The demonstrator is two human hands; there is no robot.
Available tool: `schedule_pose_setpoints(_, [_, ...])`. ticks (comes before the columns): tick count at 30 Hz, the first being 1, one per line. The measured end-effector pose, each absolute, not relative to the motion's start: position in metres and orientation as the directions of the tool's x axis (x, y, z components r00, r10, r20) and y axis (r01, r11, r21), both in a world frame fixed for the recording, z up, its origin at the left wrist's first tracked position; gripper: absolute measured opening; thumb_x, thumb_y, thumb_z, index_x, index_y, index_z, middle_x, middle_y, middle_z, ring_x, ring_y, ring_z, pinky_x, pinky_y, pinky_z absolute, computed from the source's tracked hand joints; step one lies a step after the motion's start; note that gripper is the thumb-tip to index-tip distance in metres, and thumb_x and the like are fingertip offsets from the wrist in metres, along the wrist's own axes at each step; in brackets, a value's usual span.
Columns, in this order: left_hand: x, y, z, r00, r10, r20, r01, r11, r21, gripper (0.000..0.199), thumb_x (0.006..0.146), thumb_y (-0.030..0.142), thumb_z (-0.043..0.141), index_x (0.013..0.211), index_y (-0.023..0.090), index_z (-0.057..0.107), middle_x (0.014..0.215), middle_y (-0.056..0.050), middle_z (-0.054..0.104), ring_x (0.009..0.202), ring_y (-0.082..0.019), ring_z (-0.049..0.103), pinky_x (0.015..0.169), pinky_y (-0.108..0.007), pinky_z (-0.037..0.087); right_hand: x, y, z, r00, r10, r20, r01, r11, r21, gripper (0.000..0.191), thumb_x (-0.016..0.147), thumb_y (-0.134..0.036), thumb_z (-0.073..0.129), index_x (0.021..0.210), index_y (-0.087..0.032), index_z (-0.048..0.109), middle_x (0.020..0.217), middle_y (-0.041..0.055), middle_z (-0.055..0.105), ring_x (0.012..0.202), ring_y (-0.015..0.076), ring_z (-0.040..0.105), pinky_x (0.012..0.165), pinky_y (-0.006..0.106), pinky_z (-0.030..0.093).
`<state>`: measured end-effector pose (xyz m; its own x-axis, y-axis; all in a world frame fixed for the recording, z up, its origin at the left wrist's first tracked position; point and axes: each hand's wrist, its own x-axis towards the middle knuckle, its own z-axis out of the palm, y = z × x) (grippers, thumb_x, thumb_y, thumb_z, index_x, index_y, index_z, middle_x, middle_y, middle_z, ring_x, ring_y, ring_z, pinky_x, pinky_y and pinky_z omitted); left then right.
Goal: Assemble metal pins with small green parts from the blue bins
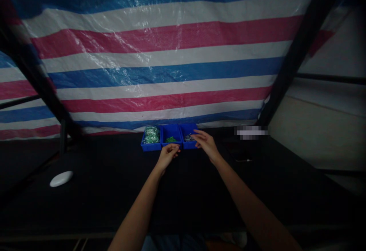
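Observation:
Three blue bins stand side by side at the back of the table. Clear plastic bags with green contents [151, 134] fill the left bin [151, 147]. Small green pieces [170, 139] lie in the middle bin [170, 129]; the right bin [189, 127] holds small shiny metal parts [188, 138]. Just in front of the middle bin is my left hand [168, 155], its fingertips pinched together; whatever they hold is too small to make out. My right hand [206, 144] reaches over the right bin's front corner, fingers apart, with nothing visible in them.
On the black table [108, 190], a white computer mouse-shaped object [61, 179] lies at the left. A dark flat phone-like object [242, 156] rests right of the bins. Behind hangs a striped tarp [171, 68] between black slanted posts [297, 52].

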<state>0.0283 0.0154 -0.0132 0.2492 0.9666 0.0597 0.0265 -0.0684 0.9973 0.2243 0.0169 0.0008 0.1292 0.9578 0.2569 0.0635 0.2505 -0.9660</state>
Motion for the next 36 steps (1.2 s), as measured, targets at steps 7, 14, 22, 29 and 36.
schedule_pose_setpoints(7, [0.028,0.015,-0.014,0.251,0.966,0.066,0.025,-0.075,0.997,0.035,0.069,0.041,0.058,0.088,0.012,0.059,0.073,-0.003,0.059,0.055,-0.007,0.048,0.054,-0.02,0.035,0.344,0.027,0.003,0.707,0.424,0.567,0.693,-0.255,-0.674,0.066,0.066,-0.046,0.056,0.123,-0.017,0.038,0.119,0.0164,0.043,0.105,0.0326,0.038,0.083,0.046,0.031])
schedule_pose_setpoints(14, [0.037,0.01,-0.026,0.207,0.956,0.209,0.135,-0.24,0.961,0.026,0.068,0.037,0.059,0.077,0.012,0.059,0.062,-0.001,0.055,0.056,-0.008,0.047,0.055,-0.02,0.035,0.403,0.053,-0.032,0.671,0.618,0.41,0.741,-0.531,-0.412,0.076,0.069,-0.058,0.045,0.127,-0.011,0.029,0.125,0.0223,0.03,0.115,0.0381,0.024,0.089,0.054,0.017])
schedule_pose_setpoints(22, [0.038,0.009,-0.037,0.229,0.939,0.255,0.263,-0.312,0.913,0.028,0.072,0.039,0.053,0.081,0.013,0.06,0.06,0.0,0.053,0.053,-0.008,0.044,0.052,-0.02,0.033,0.415,0.09,-0.03,0.65,0.692,0.314,0.76,-0.583,-0.288,0.085,0.066,-0.054,0.053,0.131,-0.01,0.019,0.132,0.0268,0.016,0.121,0.0376,0.008,0.09,0.052,0.008])
schedule_pose_setpoints(29, [0.038,0.005,-0.033,0.213,0.941,0.261,0.309,-0.319,0.896,0.027,0.072,0.038,0.054,0.08,0.014,0.061,0.061,0.0,0.053,0.054,-0.008,0.043,0.051,-0.019,0.031,0.43,0.084,-0.036,0.689,0.656,0.31,0.725,-0.627,-0.285,0.088,0.062,-0.055,0.055,0.131,-0.016,0.018,0.13,0.0243,0.021,0.117,0.0378,0.016,0.088,0.054,0.01])
schedule_pose_setpoints(36, [0.037,0.006,-0.035,0.216,0.944,0.251,0.284,-0.307,0.908,0.026,0.071,0.038,0.055,0.079,0.014,0.061,0.06,0.001,0.052,0.052,-0.007,0.042,0.05,-0.019,0.03,0.459,0.073,-0.043,0.773,0.61,0.175,0.626,-0.688,-0.366,0.098,0.057,-0.056,0.058,0.134,-0.017,0.013,0.132,0.0294,0.014,0.117,0.0427,0.021,0.081,0.055,0.016])
